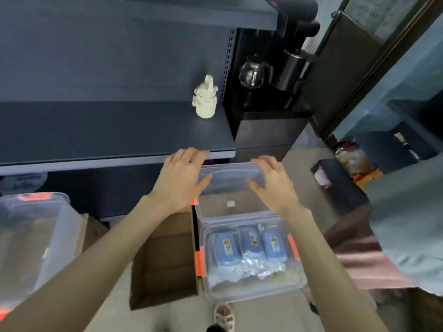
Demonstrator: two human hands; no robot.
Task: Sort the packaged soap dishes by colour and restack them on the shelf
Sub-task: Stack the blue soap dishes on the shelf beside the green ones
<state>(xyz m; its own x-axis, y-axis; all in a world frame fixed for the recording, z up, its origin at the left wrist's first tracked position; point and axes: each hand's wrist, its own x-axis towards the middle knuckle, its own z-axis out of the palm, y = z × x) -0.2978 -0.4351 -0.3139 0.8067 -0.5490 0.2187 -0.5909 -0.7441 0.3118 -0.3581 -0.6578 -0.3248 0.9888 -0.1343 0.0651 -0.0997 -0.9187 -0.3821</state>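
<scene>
1. Dark shelf (119, 130) lies just beyond our grip, bearing a white bottle (205, 101).
2. Left hand (184, 173) and right hand (271, 180) each clasp the clear lid (227, 174) by its far edge.
3. Below the grip, the clear bin (239, 293) holds three blue packaged soap dishes (250, 243).
4. We judge them light and rigid, their wrap slippery; take each across its long sides.

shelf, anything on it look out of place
Only the cream bottle: it stands upright, alone near the right end of the shelf, and is no packaged soap dish. Nothing looks spilled or broken. The left hand and right hand grip the clear lid in front.
</scene>
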